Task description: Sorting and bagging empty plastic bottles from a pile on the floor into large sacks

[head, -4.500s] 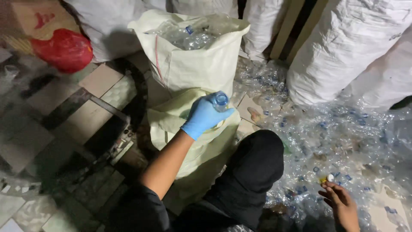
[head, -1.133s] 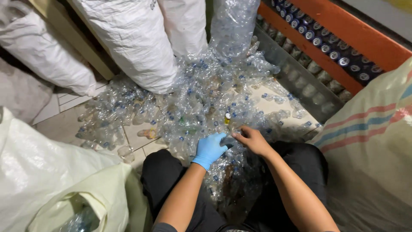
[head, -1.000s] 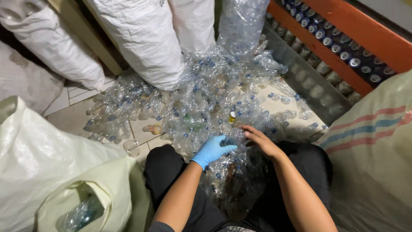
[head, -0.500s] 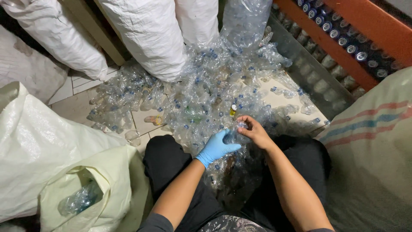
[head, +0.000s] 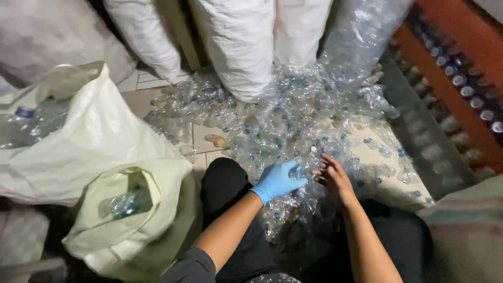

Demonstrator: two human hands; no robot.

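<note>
Gloved left hand [head: 277,181] and bare right hand [head: 332,175] together grip one clear plastic bottle [head: 298,171]; open sack [head: 133,209] at 9 o'clock.

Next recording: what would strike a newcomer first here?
The heap of crushed clear plastic bottles across the tiled floor, below tall white sacks. At its near edge the blue-gloved left hand and bare right hand meet on one bottle. An open pale bag sits left.
</note>
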